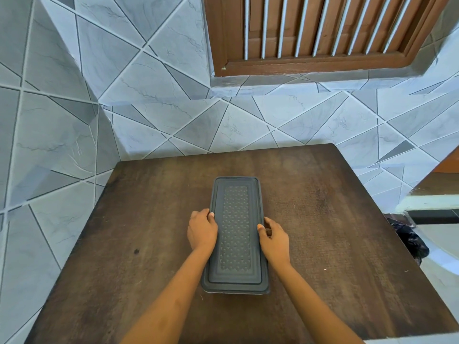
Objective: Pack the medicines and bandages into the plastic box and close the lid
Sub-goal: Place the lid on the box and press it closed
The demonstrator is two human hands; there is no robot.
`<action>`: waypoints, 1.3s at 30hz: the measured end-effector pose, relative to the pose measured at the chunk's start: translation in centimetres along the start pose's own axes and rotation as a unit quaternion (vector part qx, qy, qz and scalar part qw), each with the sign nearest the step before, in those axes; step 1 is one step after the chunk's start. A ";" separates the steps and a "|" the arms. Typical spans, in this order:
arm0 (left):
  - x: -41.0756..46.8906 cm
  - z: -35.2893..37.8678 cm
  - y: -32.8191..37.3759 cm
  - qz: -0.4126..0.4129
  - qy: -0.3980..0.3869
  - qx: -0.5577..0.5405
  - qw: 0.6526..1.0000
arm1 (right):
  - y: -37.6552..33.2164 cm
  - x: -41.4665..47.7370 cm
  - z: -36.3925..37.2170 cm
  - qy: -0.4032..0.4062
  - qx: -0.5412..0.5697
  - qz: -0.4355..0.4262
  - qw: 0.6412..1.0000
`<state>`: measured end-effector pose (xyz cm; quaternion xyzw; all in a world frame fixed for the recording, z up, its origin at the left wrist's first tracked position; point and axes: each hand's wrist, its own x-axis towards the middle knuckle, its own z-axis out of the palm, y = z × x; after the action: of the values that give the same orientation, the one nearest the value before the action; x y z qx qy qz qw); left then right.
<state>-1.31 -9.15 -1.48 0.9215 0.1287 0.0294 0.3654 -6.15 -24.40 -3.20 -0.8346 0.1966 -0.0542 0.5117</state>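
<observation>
A long plastic box stands lengthwise in the middle of the dark wooden table. Its dark grey lid, with a raised dotted panel, lies flat over the box and covers it. My left hand grips the lid's left edge, thumb on top. My right hand grips the right edge, thumb on the rim. No medicines or bandages show; whatever is inside is hidden by the lid.
Grey tiled walls close in behind and to the left of the table. A brown barred window sits above. A black bag and a white object lie beyond the table's right edge.
</observation>
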 end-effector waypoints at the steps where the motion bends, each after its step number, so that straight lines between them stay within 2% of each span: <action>1: 0.1 0.1 -0.1 0.002 -0.003 0.006 1.000 | 0.1 0.3 0.1 0.001 0.007 0.008 1.000; 4: 0.6 0.6 -0.9 -0.014 -0.025 -0.029 0.999 | 0.4 1.2 0.5 0.002 0.054 0.049 0.997; 6: 1.2 0.7 -1.2 -0.066 -0.066 -0.115 0.989 | 0.5 1.6 0.8 -0.001 0.128 0.096 0.987; 9: 2.4 0.1 -1.6 -0.171 -0.140 -0.251 0.942 | 0.4 2.4 0.9 -0.005 0.247 0.173 0.953; 12: 3.3 -0.6 -1.7 -0.230 -0.186 -0.313 0.902 | 0.2 3.2 0.3 -0.029 0.253 0.207 0.945; 18: 3.7 0.0 -1.7 -0.248 -0.154 -0.315 0.903 | 0.1 4.1 0.6 -0.021 0.208 0.211 0.955; 23: 4.0 0.2 -2.1 -0.230 -0.166 -0.286 0.915 | 0.9 2.5 1.6 0.035 0.142 0.102 0.984; 27: 5.1 -0.2 -1.9 -0.216 -0.167 -0.313 0.909 | 0.3 3.8 1.9 0.016 0.185 0.103 0.977; 30: 6.2 -0.3 -0.9 -0.218 -0.187 -0.316 0.904 | -0.6 5.9 1.4 -0.012 0.259 0.152 0.954; 35: 8.0 0.4 -1.1 -0.250 -0.222 -0.346 0.877 | -1.2 9.3 0.9 -0.076 0.287 0.336 0.894; 39: 8.9 0.5 -1.4 -0.262 -0.256 -0.346 0.864 | -1.2 10.1 0.6 -0.080 0.267 0.355 0.892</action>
<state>7.08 -6.24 -3.16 0.6431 0.2487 -0.2613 0.6755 3.65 -27.33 -3.54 -0.5424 0.4160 0.1478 0.7148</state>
